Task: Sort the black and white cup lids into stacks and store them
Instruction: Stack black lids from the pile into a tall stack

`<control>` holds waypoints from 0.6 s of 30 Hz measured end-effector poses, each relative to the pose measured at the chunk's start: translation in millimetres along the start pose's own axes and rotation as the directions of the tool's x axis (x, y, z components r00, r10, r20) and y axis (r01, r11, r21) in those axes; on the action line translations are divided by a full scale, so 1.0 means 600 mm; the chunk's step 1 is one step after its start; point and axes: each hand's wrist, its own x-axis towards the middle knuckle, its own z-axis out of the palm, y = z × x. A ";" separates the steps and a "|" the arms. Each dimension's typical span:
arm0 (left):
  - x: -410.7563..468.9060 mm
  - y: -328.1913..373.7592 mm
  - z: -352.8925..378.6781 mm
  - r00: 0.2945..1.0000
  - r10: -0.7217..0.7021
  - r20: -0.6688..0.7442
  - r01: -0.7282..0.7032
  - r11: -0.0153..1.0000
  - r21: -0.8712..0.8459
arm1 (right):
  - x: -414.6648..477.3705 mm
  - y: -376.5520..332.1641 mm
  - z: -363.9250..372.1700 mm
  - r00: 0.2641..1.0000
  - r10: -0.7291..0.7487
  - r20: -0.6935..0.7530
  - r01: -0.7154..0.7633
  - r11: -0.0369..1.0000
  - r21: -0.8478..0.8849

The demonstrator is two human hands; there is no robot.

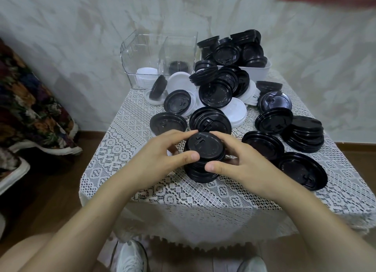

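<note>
A stack of black lids point(204, 149) stands near the front of the lace-covered table point(203, 192). My left hand point(162, 155) grips its left side, thumb on the front rim. My right hand point(242, 162) grips its right side, thumb at the front. Loose black lids point(215, 92) and white lids point(235, 111) lie heaped behind it. Another black stack point(305, 135) sits at the right. A clear bin point(142, 56) at the back left holds white lids point(145, 74) in one compartment and black lids point(178, 66) in the other.
A white tray point(262, 70) full of black lids stands at the back right against the wall. Single black lids point(303, 170) lie at the right front. A patterned blanket point(26, 109) hangs at the left. My shoes point(132, 257) show below the table's front edge.
</note>
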 end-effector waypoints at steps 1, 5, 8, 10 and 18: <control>0.005 0.006 -0.006 1.000 0.003 -0.023 -0.003 0.999 -0.033 | -0.001 0.000 0.000 1.000 -0.001 -0.005 0.001 1.000 0.001; 0.056 0.019 -0.037 0.932 0.016 -0.361 -0.007 1.000 0.026 | 0.000 -0.002 0.000 1.000 0.008 -0.006 -0.008 1.000 -0.006; 0.108 0.007 -0.038 0.870 0.039 -0.492 0.131 0.943 0.307 | 0.001 -0.007 -0.002 1.000 0.021 -0.003 -0.021 1.000 -0.010; 0.139 -0.010 -0.027 0.871 0.082 -0.484 0.179 0.865 0.470 | 0.001 -0.010 -0.002 1.000 0.024 0.004 -0.024 1.000 -0.010; 0.202 -0.027 -0.018 0.892 0.024 -0.451 0.289 0.738 0.609 | 0.000 -0.007 -0.004 1.000 0.027 0.011 -0.026 0.999 -0.031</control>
